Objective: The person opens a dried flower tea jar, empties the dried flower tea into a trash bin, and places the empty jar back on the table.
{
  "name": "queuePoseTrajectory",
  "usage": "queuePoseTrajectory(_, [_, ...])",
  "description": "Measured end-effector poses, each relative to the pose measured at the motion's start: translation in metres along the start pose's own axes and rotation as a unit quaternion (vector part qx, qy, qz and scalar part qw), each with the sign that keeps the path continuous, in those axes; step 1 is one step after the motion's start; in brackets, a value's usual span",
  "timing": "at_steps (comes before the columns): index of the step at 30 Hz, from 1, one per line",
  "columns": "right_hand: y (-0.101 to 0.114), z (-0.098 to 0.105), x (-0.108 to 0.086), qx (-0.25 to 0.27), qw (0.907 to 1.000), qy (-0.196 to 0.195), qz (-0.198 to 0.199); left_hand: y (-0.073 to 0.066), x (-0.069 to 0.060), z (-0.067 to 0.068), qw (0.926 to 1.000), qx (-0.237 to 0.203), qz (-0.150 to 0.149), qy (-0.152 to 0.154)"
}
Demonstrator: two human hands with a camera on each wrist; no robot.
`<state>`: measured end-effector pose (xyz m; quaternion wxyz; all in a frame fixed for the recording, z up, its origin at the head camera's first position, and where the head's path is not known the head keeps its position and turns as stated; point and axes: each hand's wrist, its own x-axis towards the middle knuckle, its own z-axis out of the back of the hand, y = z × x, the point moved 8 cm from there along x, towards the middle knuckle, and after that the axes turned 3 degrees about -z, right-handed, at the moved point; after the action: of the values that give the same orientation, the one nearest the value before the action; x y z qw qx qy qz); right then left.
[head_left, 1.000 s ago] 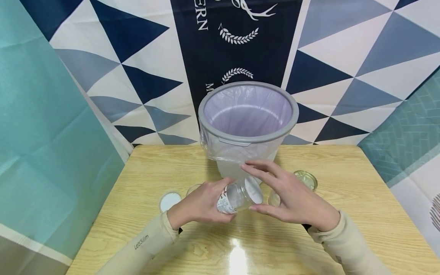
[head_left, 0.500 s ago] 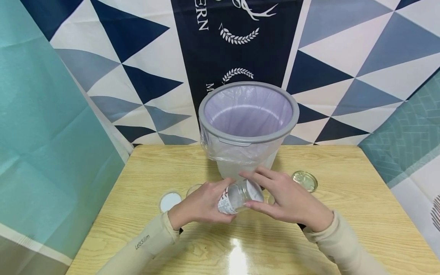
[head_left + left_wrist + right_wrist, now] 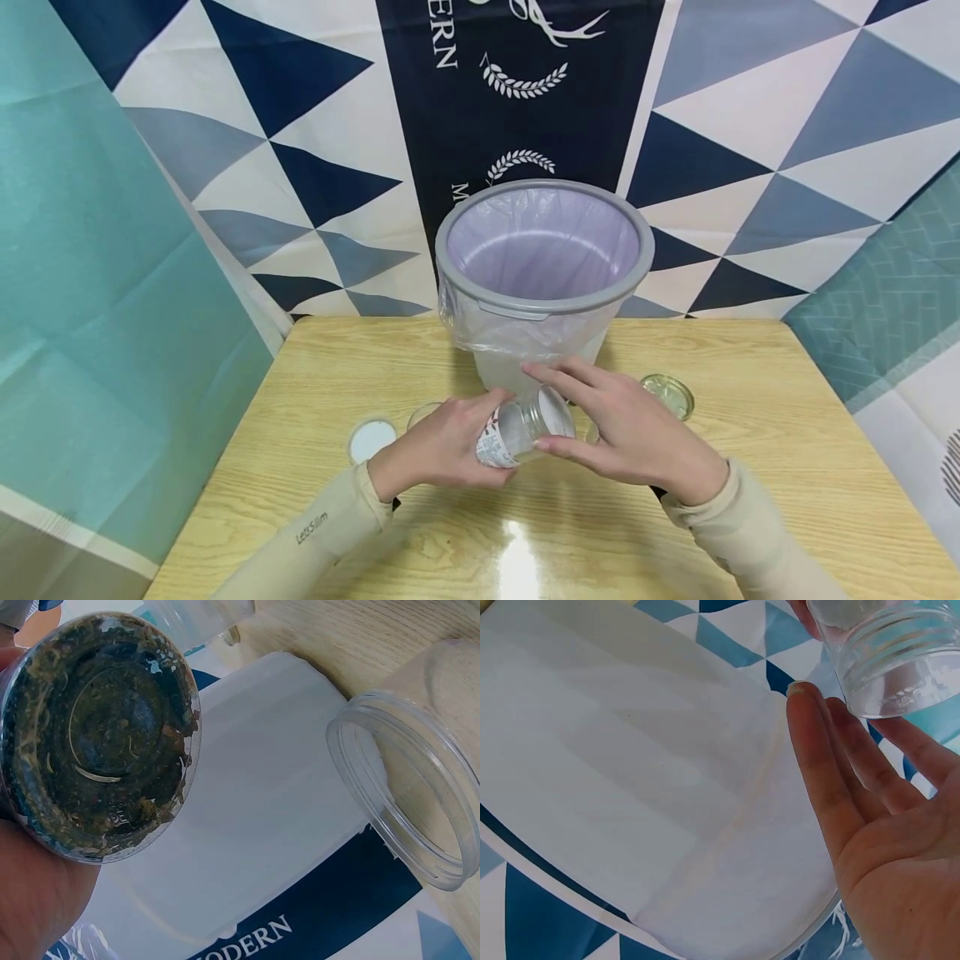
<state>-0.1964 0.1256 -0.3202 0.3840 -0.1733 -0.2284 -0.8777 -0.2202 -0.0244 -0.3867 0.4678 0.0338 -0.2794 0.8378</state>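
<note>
My left hand (image 3: pixel 453 442) grips a clear jar (image 3: pixel 517 429) with a printed white label, tilted on its side above the table. Dark, leafy-looking flakes show through the base of the jar (image 3: pixel 105 742) in the left wrist view. At the jar's other end is my right hand (image 3: pixel 622 429), its fingers spread around the round rim. The right wrist view shows the long fingers (image 3: pixel 817 750) fairly straight, with fingertips close to the jar's clear end (image 3: pixel 907 682). The right thumb appears to touch the rim in the head view; firm contact cannot be told.
Behind the hands stands a bin (image 3: pixel 543 304) with a grey rim and clear liner. A white disc (image 3: pixel 372 439) lies left, beside a partly hidden clear jar (image 3: pixel 420 795) with its mouth open. A gold-rimmed round piece (image 3: pixel 667 396) lies right on the wooden table (image 3: pixel 360 358).
My right hand moved left to the jar's end, its fingers coming close around the rim, then loosened slightly. The left hand and the jar stay almost in place.
</note>
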Motion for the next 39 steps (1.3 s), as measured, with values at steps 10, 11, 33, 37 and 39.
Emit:
queuePoseTrajectory(10, [0.001, 0.0, -0.003, 0.008, 0.9997, 0.012, 0.019, 0.002, 0.001, -0.002, 1.0, 0.001, -0.001, 0.001])
queuePoseTrajectory(11, [0.001, 0.0, -0.004, 0.009, 0.9996, 0.016, 0.024, 0.002, 0.001, -0.002, 1.0, 0.001, 0.0, 0.002])
queuePoseTrajectory(33, [0.002, -0.004, -0.009, 0.014, 0.9988, 0.038, 0.027, 0.003, -0.001, -0.003, 1.0, 0.0, 0.003, 0.008])
queuePoseTrajectory(37, [0.004, -0.002, -0.009, 0.019, 0.9987, 0.032, 0.036, 0.003, -0.001, -0.004, 0.9999, 0.004, 0.002, 0.011])
queuePoseTrajectory(39, [0.003, -0.002, -0.007, 0.014, 0.9992, 0.023, 0.028, 0.003, -0.001, -0.004, 0.9999, 0.007, 0.003, 0.01])
